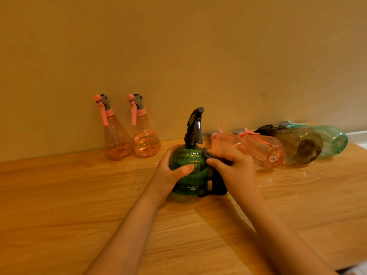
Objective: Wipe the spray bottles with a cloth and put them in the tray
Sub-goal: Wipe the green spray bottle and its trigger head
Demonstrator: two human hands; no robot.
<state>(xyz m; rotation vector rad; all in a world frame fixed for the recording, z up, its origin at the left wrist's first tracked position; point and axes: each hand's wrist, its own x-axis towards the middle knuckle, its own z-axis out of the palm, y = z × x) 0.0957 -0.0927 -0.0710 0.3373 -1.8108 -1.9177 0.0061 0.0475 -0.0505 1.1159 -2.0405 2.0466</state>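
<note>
Two pink bottles (132,135) stood upright by wall at left; green bottle (189,169) upright mid-table (59,205), gripped by left hand (168,175), dark cloth (216,181) pinched against it by right hand (236,171); four bottles (278,147) laid sideways at right.

- In front of me runs a wooden worktop (59,195), its grain lying in long streaks from left to right.
- The wood has a warm orange-brown tone and a slight sheen, with soft reflections near its far edge.
- A plain wall (178,46) rises straight from the worktop's far edge and fills the whole upper part of my view.
- The wall is a dull tan, matte, with a few faint dark specks on its right side.
- At the far right corner, a pale strip (357,133) runs along the foot of the wall.
- The light is warm and yellowish, dimmer toward the upper corners.
- Soft shadows fall on the worktop toward me.
</note>
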